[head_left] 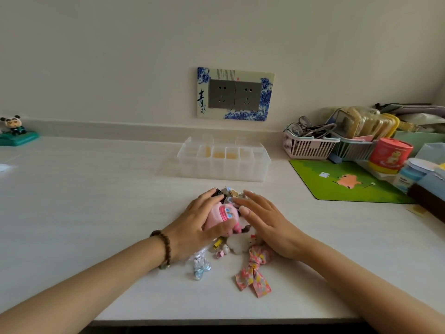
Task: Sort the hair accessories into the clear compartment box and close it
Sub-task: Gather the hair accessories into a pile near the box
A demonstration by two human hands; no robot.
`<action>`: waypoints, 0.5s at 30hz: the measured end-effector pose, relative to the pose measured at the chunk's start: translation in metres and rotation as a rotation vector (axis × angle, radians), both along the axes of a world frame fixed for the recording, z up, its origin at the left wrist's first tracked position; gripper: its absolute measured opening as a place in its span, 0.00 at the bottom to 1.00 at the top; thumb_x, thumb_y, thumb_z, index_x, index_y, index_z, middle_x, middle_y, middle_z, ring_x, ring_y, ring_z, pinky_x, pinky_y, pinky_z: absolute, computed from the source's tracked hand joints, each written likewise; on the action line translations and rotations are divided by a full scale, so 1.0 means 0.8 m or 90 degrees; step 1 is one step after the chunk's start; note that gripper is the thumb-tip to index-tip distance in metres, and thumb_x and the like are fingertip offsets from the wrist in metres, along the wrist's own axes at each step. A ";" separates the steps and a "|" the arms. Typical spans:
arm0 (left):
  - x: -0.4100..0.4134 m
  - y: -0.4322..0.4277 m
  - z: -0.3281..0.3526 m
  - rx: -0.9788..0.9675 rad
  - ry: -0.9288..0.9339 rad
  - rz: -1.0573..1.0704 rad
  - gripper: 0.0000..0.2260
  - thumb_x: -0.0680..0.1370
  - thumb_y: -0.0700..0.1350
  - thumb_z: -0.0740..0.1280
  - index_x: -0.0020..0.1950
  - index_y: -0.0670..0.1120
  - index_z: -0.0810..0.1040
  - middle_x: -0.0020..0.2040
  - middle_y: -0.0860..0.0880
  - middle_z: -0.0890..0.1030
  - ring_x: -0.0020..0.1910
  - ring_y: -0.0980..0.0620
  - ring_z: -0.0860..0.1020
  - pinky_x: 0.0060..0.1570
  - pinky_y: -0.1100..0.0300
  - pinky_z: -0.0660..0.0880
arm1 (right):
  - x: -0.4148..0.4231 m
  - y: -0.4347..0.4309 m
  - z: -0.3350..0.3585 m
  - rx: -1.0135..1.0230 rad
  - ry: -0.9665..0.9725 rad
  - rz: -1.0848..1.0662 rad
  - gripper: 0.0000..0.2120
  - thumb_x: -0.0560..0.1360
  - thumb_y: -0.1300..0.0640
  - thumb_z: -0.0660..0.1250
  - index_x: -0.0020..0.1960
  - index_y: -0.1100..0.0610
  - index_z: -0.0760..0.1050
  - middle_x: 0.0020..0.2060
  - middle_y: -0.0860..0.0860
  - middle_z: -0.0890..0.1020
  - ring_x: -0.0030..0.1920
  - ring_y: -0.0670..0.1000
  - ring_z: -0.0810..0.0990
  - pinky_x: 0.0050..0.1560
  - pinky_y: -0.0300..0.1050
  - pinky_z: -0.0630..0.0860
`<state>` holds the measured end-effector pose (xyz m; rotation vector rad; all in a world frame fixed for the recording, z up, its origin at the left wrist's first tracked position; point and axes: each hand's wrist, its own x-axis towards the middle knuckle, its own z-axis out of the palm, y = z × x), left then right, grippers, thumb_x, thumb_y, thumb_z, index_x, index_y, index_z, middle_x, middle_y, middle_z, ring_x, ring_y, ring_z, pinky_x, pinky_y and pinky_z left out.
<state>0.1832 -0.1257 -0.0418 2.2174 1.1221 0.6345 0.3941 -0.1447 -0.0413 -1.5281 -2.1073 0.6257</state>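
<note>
Noted a wide pale desk [96,189] carrying everything. Found the clear compartment box [216,173] at the back by the wall, well apart from the hands. Looked uncovered on top, lid perhaps tipped back behind; too faint to swear to. Saw a yellowish tint in the middle compartments; could not tell contents from reflection. Judged the sorting not yet begun.

Logged clutter on the right: green mat [337,182], pink basket [305,148] of spectacles, red tin [390,153]. Lay off the straight line from hands to box, so judged no obstacle there. Marked a wall socket [234,94] above the box and a panda figure [13,128] far left, both out of the way.

Found the left hand [192,227] over the heap of hair accessories [231,192], fingers [209,197] curled across a pink plush piece [222,213], thumb underneath, grasping it. Probably chosen first as the bulkiest. Found the right hand [269,225] just beside, flat and released, grasping nothing; likely steadying or spreading the heap. Noted a bead bracelet [165,247] on the left wrist.

Recorded loose pieces nearer the desk edge: floral bow [255,271], silvery-blue bow [199,263], white fluffy bobble [237,244], small yellow clip [218,243]. Lay tangled close together, so expected snagging on lifting.
</note>
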 end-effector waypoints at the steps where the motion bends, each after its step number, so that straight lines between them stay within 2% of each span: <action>1: -0.001 0.004 0.003 0.018 0.020 0.007 0.44 0.62 0.78 0.47 0.73 0.57 0.52 0.74 0.61 0.48 0.71 0.63 0.49 0.70 0.58 0.52 | 0.001 0.003 0.004 0.006 0.029 -0.007 0.30 0.69 0.26 0.41 0.68 0.32 0.58 0.75 0.40 0.54 0.75 0.44 0.49 0.75 0.53 0.49; 4: 0.000 0.035 0.021 0.120 0.035 0.065 0.45 0.62 0.78 0.39 0.73 0.55 0.51 0.75 0.56 0.48 0.72 0.60 0.47 0.71 0.53 0.49 | 0.010 0.028 0.027 0.059 0.110 -0.057 0.28 0.73 0.33 0.45 0.70 0.38 0.60 0.75 0.41 0.53 0.74 0.45 0.51 0.72 0.53 0.51; 7: 0.003 0.084 0.040 0.204 0.073 0.144 0.43 0.63 0.76 0.34 0.73 0.57 0.50 0.76 0.53 0.48 0.73 0.54 0.44 0.71 0.48 0.43 | 0.023 0.072 0.043 0.104 0.096 -0.103 0.29 0.73 0.33 0.45 0.72 0.39 0.58 0.76 0.43 0.51 0.76 0.49 0.46 0.73 0.58 0.47; 10: 0.006 0.124 0.041 0.203 0.157 0.205 0.39 0.64 0.74 0.34 0.72 0.61 0.50 0.76 0.54 0.50 0.73 0.51 0.40 0.70 0.42 0.37 | 0.033 0.107 0.042 0.084 0.074 -0.124 0.30 0.73 0.32 0.44 0.72 0.40 0.59 0.76 0.45 0.52 0.76 0.52 0.46 0.74 0.60 0.47; 12: 0.006 0.136 0.035 0.170 0.175 0.217 0.39 0.64 0.74 0.34 0.72 0.61 0.53 0.75 0.53 0.54 0.73 0.49 0.42 0.70 0.43 0.40 | 0.034 0.117 0.037 0.061 0.081 -0.116 0.31 0.72 0.32 0.45 0.71 0.42 0.60 0.74 0.47 0.57 0.75 0.53 0.52 0.74 0.58 0.52; 15: 0.007 0.137 0.031 0.175 0.150 0.207 0.41 0.64 0.74 0.35 0.71 0.57 0.58 0.70 0.50 0.64 0.70 0.50 0.53 0.69 0.49 0.54 | 0.035 0.117 0.031 0.052 0.085 -0.106 0.30 0.72 0.32 0.45 0.70 0.41 0.61 0.69 0.49 0.62 0.71 0.53 0.59 0.72 0.58 0.59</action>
